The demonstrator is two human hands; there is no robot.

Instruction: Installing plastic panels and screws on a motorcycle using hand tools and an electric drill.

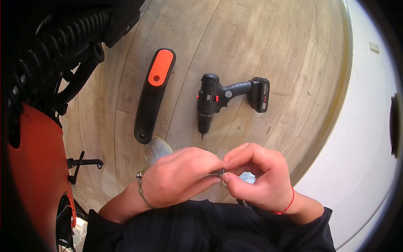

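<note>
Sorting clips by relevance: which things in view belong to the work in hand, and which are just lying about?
Likely belongs:
small dark piece, held between left hand and right hand
cordless drill
black-and-orange part
orange machine

Apparently just lying about:
tiny bits on the floor, too small to identify

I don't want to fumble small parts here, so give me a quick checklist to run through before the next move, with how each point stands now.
1. Small dark part held: ok, pinched at the fingertips of the left hand and right hand.
2. Shape of that part confirmed: cannot tell, fingers cover much of it.
3. Cordless drill set down: ok, lying on the wood-look floor, touched by neither hand.
4. Battery on the drill: ok, attached at the handle's end.
5. Bit type: cannot tell, the tip is too small to read.
6. Floor free of loose scraps: not ok, a small pale bit lies near the wall.
</note>
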